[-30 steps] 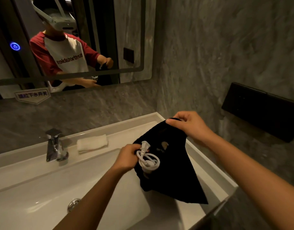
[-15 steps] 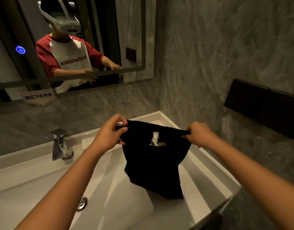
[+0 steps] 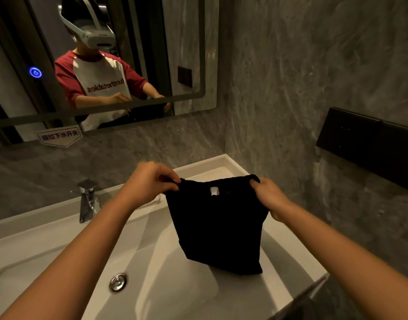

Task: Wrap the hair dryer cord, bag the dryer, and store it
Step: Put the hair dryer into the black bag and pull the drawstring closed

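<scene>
A black cloth bag (image 3: 218, 229) hangs over the right side of the white sink, its bottom corner resting near the basin's right ledge. My left hand (image 3: 150, 182) pinches the bag's top left corner. My right hand (image 3: 267, 195) pinches the top right corner, so the mouth is pulled taut and nearly closed. A small white piece of the hair dryer's plug (image 3: 214, 191) shows just inside the mouth. The rest of the dryer and its cord are hidden inside the bag.
The white sink (image 3: 60, 250) has a chrome tap (image 3: 87, 199) at the back and a drain (image 3: 117, 282) in the basin. A folded white towel (image 3: 155, 199) lies behind my left hand. A mirror (image 3: 101, 61) hangs above. A black wall box (image 3: 369, 146) sticks out at right.
My left hand pushed the white cord bundle into the bag, then took the bag's top left corner. Both hands have pulled the mouth apart sideways, drawing it tighter; less of the plug shows.
</scene>
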